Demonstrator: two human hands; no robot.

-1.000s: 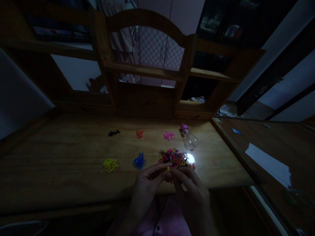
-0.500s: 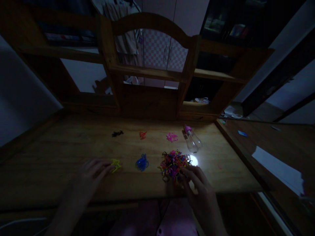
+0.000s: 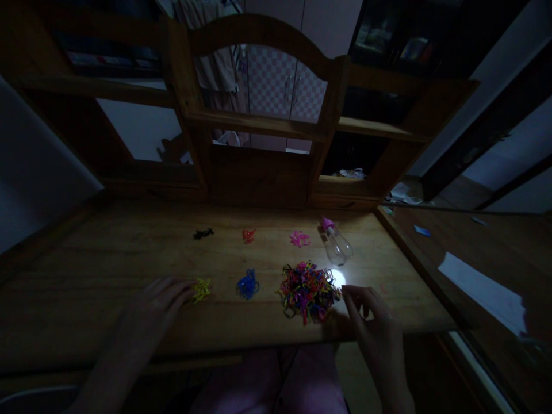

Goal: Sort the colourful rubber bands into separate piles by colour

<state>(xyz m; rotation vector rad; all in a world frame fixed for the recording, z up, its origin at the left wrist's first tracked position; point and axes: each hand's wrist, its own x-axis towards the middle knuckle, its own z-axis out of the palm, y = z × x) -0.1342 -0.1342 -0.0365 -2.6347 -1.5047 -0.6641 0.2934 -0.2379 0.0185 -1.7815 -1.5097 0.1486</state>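
A heap of small mixed-colour rubber bands (image 3: 308, 292) lies on the wooden desk. At its right edge is my right hand (image 3: 373, 313), thumb and forefinger pinched together; whatever is between the tips is too small to make out. Over on the left, my left hand (image 3: 166, 296) has its fingertips closed at the edge of a small pile of yellow rubber bands (image 3: 201, 290). Between the hands sits a pile of blue rubber bands (image 3: 247, 284). Farther back are black bands (image 3: 203, 234), orange-red bands (image 3: 248, 235) and pink bands (image 3: 299, 238), each in its own little group.
Behind the heap lies a clear bottle (image 3: 338, 247) with a pink top. A bright light spot (image 3: 338, 278) falls beside the heap. Wooden shelving (image 3: 259, 123) rises along the desk's back. To the right, white paper (image 3: 485, 293) and a blue card (image 3: 421, 230) rest on another surface.
My right hand has moved right, from over the mixed heap to its right edge. My left hand stays by the yellow bands. The view has shifted slightly.
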